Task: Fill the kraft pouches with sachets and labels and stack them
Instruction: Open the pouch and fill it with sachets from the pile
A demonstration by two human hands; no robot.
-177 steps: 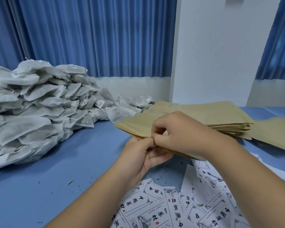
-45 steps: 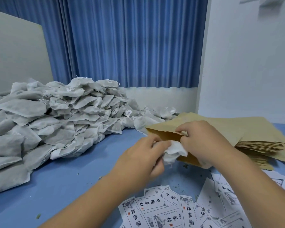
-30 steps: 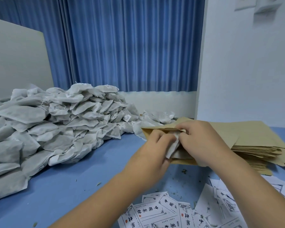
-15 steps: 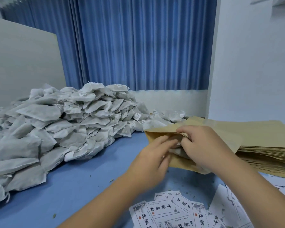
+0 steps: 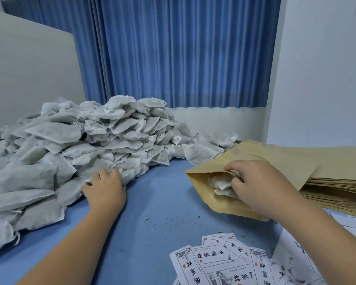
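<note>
Mid-fill: my right hand (image 5: 261,188) pinches kraft pouch (image 5: 220,204) open at 3 o'clock, left hand (image 5: 105,189) on sachet pile (image 5: 70,145) at 9 (grip unclear), next needs one sachet carried across.

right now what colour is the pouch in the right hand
The kraft pouch is plain tan brown, unprinted; the head view shows it best.
</note>
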